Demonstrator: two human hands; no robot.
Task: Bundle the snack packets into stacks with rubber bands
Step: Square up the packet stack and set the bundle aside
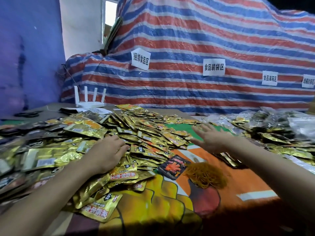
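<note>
The left hand point(109, 153) rests palm-down on the heap of gold snack packets point(150, 133), its fingers loosely bent and pinching nothing that shows. The right hand point(211, 139) hangs spread flat with straight fingers at the heap's right edge and holds nothing. The heap lies under and to the left of the left hand, fills the space between the 2 hands and runs on beyond them; more packets lie to the right of the right hand. 1 black packet point(173, 167) lies alone between the forearms, nearer the person, and the tangle of orange rubber bands point(206, 174) sits just beside it, close to the right forearm. The packets look light, thin and flat. Their slick foil faces probably slide over each other, soft in the middle and stiffer at the sealed edges, so a pinch across the short sides of several squared-up packets seems the surest hold. They lie flat but point every way, with no shared long axis; the black one lies diagonal to the person. Each would need turning parallel before a band goes round.
</note>
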